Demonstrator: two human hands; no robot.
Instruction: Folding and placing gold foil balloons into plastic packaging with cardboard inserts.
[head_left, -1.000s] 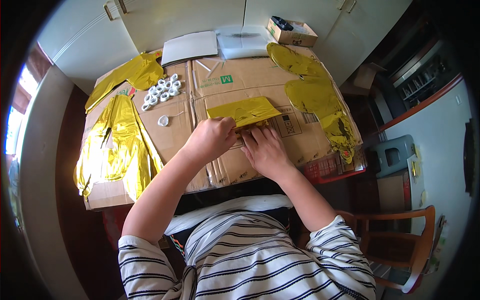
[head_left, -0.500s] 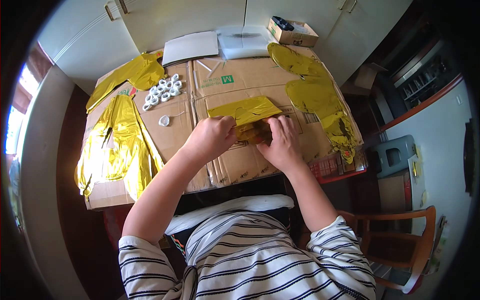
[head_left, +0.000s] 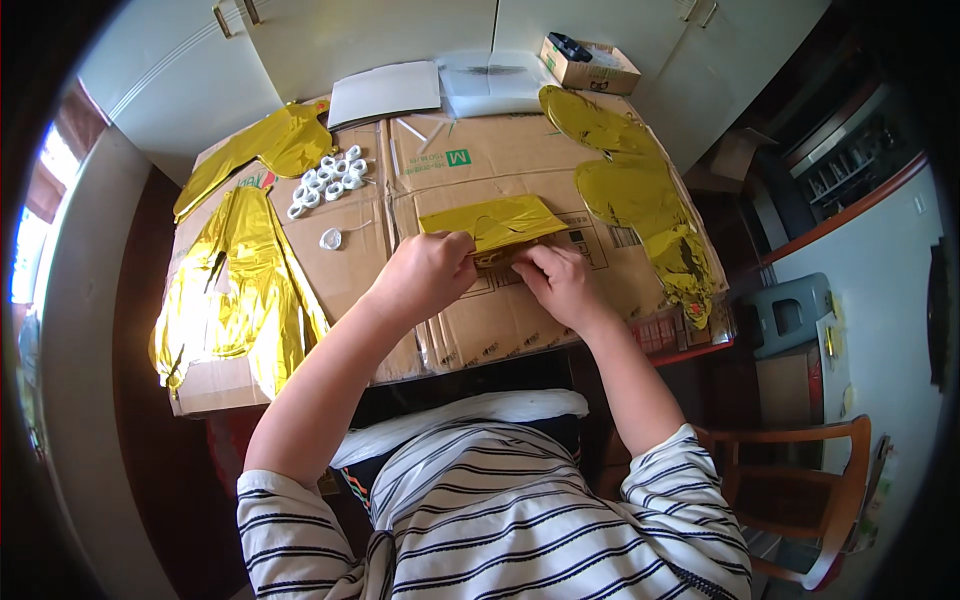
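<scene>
A gold foil balloon [head_left: 495,220], folded into a flat strip, lies on the cardboard [head_left: 430,185] in front of me. My left hand [head_left: 432,274] is closed, its fingers pinching the near left edge of the foil. The fingers of my right hand [head_left: 562,284] are bent and pressed together at the foil's near edge, right of the middle. The underside of the foil is partly hidden by both hands. More gold foil balloons lie flat around it: a pale-lit one [head_left: 235,285] at the left, another [head_left: 265,145] at the far left, and several overlapping ones [head_left: 625,190] along the right.
Several small white coils [head_left: 326,180] are clustered left of the middle, with a single white coil [head_left: 331,239] nearer. White sheets [head_left: 385,93], clear plastic bags [head_left: 488,85] and a small box [head_left: 590,70] line the back. Right of the table are a grey stool [head_left: 787,312] and a wooden chair [head_left: 780,434].
My right hand has shifted slightly left, its fingers drawing closer together. The loose near part of the foil now shows less, leaving a narrower strip. My left hand has barely moved.
</scene>
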